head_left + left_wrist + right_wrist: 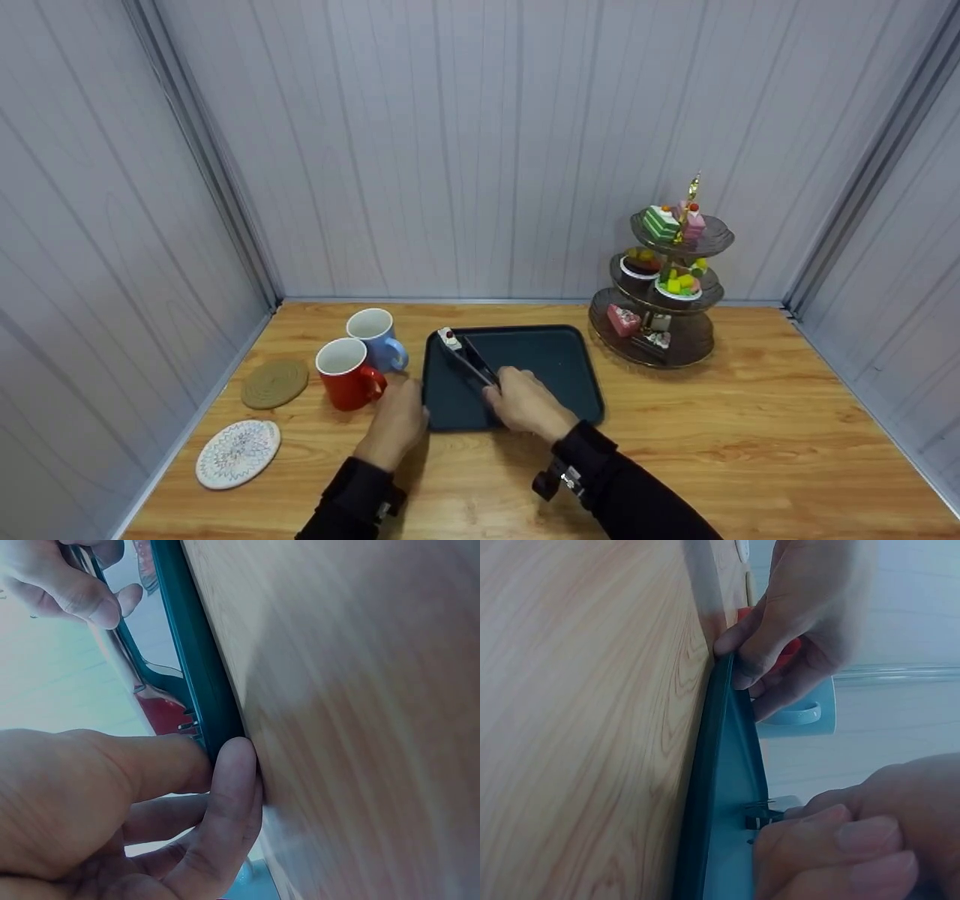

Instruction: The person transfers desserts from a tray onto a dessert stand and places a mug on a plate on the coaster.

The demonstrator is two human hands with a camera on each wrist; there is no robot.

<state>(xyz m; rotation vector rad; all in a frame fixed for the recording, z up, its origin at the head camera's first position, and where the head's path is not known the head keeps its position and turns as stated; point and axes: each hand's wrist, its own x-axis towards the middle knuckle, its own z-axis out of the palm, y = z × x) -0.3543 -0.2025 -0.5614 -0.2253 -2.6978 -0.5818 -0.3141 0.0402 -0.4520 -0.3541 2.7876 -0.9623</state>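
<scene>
My left hand (400, 420) pinches the near left corner of a dark green tray (551, 375), thumb over the rim and fingers under it, as the left wrist view shows. My right hand (527, 403) grips a pair of tongs (478, 370) above the tray. At the tongs' far end, by the tray's back left corner, is a small white cake piece (448, 337) with a red dot on top. Both tong arms reach toward it; whether they squeeze it I cannot tell. In the right wrist view the right fingers (840, 851) are curled and mostly hide the tongs.
Left of the tray stand a red mug (345, 382) and a light blue mug (381, 346). Beyond them lie a tan coaster (275, 383) and a white patterned coaster (238, 454). A three-tier stand (690, 346) with toy cakes and cups rises at the back right.
</scene>
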